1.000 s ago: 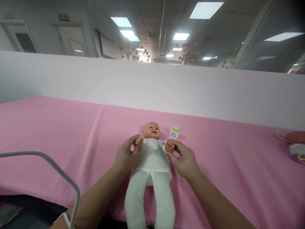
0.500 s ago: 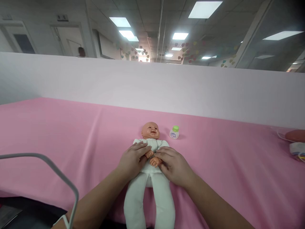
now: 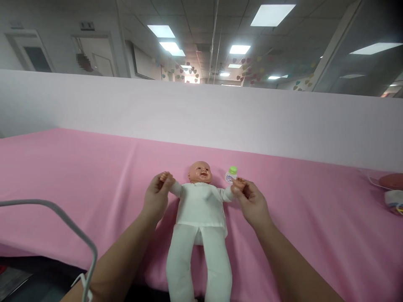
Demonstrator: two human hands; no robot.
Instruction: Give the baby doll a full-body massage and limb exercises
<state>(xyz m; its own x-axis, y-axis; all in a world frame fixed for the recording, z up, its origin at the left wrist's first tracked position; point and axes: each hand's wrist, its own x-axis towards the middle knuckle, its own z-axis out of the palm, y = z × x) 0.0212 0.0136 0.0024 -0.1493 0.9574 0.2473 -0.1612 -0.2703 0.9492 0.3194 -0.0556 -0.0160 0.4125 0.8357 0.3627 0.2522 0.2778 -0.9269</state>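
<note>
A baby doll [image 3: 200, 205] in white clothes lies on its back on the pink cloth [image 3: 78, 176], head away from me, legs hanging over the near edge. My left hand [image 3: 156, 198] grips the doll's arm on the left and holds it out and up. My right hand [image 3: 252, 202] grips the doll's other arm, spread out to the right. A small white bottle with a green cap [image 3: 231, 174] stands just behind my right hand's fingers.
A white partition [image 3: 201, 113] runs along the far edge of the pink cloth. Pink and white items with a cord [image 3: 390, 188] lie at the far right. A grey curved tube [image 3: 72, 226] crosses the lower left corner.
Half a second ago both hands pressed the doll's arms together over its chest. Now they have spread the arms apart, outward and up to either side.
</note>
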